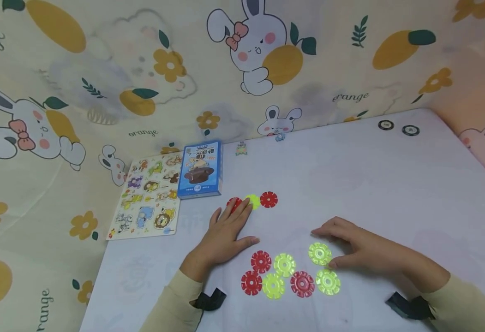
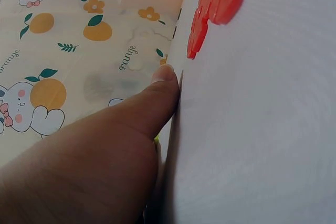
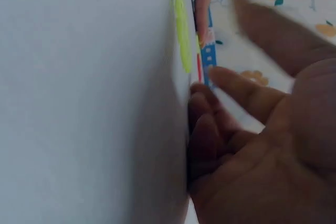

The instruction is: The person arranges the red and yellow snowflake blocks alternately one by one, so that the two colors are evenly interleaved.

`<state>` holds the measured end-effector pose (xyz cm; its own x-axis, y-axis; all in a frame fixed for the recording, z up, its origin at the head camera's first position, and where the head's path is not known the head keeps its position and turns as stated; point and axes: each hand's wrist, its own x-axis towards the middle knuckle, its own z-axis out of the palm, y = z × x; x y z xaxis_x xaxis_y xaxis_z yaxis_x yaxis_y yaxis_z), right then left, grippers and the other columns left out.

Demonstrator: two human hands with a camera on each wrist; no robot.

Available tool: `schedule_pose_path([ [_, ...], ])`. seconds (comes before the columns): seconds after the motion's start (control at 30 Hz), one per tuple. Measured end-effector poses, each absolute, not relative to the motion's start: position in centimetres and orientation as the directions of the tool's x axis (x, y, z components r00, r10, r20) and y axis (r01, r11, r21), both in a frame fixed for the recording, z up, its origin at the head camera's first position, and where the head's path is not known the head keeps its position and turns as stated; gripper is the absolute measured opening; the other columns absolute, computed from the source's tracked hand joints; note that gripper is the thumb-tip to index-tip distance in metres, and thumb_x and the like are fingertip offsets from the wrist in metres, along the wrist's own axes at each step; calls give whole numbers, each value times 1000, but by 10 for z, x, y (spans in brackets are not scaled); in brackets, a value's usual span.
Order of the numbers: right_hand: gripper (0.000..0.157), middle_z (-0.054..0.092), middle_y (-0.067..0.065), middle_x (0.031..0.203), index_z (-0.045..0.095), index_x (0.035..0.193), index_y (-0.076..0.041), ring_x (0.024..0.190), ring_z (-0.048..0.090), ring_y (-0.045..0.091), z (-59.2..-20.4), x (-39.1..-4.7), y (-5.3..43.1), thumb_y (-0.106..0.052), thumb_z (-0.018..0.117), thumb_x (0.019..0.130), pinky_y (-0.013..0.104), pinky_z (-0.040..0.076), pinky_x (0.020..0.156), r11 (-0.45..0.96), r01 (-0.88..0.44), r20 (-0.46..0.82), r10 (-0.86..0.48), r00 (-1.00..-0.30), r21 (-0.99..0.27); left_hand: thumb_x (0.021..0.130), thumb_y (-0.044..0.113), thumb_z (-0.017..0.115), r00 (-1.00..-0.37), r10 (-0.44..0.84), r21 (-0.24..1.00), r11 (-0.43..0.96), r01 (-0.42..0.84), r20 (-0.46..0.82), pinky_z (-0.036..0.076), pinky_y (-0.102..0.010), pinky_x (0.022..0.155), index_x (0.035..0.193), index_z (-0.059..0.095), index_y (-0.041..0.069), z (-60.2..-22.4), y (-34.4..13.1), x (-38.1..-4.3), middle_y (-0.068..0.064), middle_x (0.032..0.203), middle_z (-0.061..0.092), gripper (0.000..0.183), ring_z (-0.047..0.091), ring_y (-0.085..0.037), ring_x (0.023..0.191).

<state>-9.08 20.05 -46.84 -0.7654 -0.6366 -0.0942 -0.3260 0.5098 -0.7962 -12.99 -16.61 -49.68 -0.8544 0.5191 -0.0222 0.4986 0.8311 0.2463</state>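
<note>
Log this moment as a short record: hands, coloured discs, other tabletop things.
Left hand: fingers extended, partly covering the far row's left red disc
Right hand: fingers loosely bent, holding nothing visible, beside the near group
Far row: red, yellow-green, red
Near group: three red discs, four yellow-green discs
Back left: animal-picture board next to a blue box
Back right: two black-rimmed discs, lying apart
</note>
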Motion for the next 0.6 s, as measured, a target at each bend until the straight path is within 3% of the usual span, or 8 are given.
schedule_pose_path([
  [0.2, 42, 48, -15, 108, 62, 113, -29, 107, 42, 9, -470, -86, 190, -23, 82, 76, 31, 42, 91, 593, -419, -33, -602, -797, -688, 85, 75, 38, -857, 515, 235, 835, 498, -16, 5, -59, 108, 155, 16, 26, -497, -165, -130, 9, 159, 7, 88, -2, -23, 144],
  [0.4, 29, 58, -10, 92, 58, 101, -27, 88, 53, 15, -466, -97, 178, -19, 78, 81, 28, 48, 76, 579, -239, -135, -528, -839, -779, 84, 75, 39, -857, 515, 236, 836, 496, -21, 5, -59, 108, 155, 15, 26, -497, -166, -130, 10, 159, 7, 89, -2, -23, 144],
  [0.6, 18, 59, -3, 88, 62, 104, -26, 83, 54, 18, -470, -127, 170, -21, 70, 89, 29, 48, 69, 532, -162, -77, -398, -914, -831, 85, 73, 40, -851, 524, 257, 826, 502, -24, 5, -60, 108, 155, 16, 26, -494, -166, -129, 9, 159, 7, 88, -2, -24, 144],
])
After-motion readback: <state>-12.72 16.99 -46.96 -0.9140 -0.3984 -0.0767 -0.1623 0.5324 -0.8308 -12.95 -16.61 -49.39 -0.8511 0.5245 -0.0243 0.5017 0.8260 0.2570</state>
